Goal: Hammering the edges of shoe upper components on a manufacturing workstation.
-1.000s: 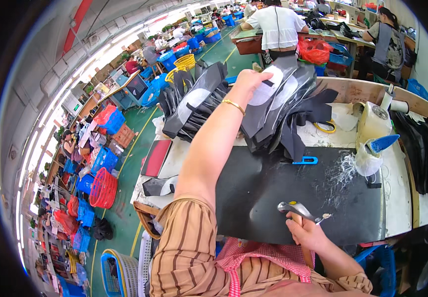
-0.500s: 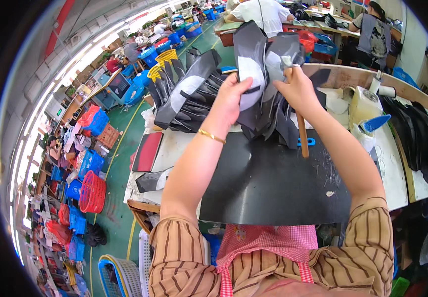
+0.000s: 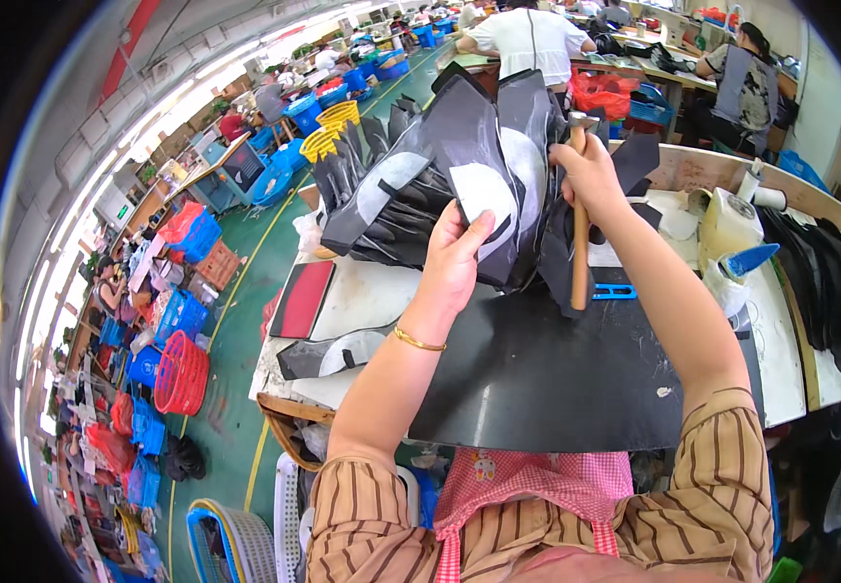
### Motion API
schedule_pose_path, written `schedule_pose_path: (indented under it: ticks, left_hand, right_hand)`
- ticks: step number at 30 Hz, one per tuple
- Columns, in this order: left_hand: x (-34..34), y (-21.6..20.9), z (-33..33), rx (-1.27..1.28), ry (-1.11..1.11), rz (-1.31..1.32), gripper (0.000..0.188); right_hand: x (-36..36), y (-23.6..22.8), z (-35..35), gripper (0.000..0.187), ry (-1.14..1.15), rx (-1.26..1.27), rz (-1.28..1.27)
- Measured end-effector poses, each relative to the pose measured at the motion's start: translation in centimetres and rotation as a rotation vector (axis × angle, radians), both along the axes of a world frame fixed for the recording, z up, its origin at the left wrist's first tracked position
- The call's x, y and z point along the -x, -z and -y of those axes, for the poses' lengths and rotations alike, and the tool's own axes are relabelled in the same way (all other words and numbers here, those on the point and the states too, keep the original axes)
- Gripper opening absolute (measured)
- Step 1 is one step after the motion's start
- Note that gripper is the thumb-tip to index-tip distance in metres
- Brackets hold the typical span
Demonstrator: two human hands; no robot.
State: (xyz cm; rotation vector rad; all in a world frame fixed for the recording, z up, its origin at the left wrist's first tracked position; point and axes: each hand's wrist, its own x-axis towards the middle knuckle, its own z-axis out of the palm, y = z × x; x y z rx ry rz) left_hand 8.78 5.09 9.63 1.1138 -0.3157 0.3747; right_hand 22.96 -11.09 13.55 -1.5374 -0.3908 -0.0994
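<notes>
My left hand [image 3: 451,257] is closed on the lower end of a black leather-like piece [image 3: 459,126] that bears a white oval patch; my thumb lies over the patch. In my right hand [image 3: 592,180] is a hammer [image 3: 580,257], its wooden handle pointing down and its metal head above my fist. The fingertips of that hand are at the edge of a second black piece [image 3: 529,146] with a pale patch, standing beside the first. To the left, a heap of similar black pieces [image 3: 381,209] fans out. Below the hands lies a black board [image 3: 547,364].
A red-and-black pad [image 3: 304,299] and another patched piece [image 3: 338,354] lie on the white table at left. At right are a yellowish container [image 3: 728,225], a blue-tipped bottle [image 3: 731,277], thread spools and a stack of black strips [image 3: 819,282]. Co-workers sit beyond.
The black piece in my left hand has come down and tilted left, and my left thumb has moved onto the white patch. My right hand and the hammer have shifted slightly, the hammer now more upright.
</notes>
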Motion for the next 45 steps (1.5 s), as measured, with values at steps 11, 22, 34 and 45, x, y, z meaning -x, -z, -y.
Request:
schedule_pose_path:
  ticks: [11, 22, 34, 45]
  left_hand:
    - [11.4, 0.6, 2.5, -0.09, -0.186, 0.201, 0.035]
    - [18.4, 2.6, 1.9, 0.262, -0.349, -0.001, 0.045]
    - [24.3, 8.8, 6.0, 0.246, -0.275, -0.163, 0.031]
    - [14.8, 2.6, 9.8, -1.17, -0.035, 0.135, 0.029]
  right_hand:
    - [-7.6, 2.4, 2.0, 0.035, 0.369, 0.194, 0.084]
    - [1.0, 1.0, 6.8, 0.038, 0.071, 0.473, 0.228]
    - [21.5, 6.9, 13.6, 0.026, -0.703, 0.43, -0.422]
    - [19.9, 9.2, 19.1, 0.02, -0.506, 0.519, -0.378]
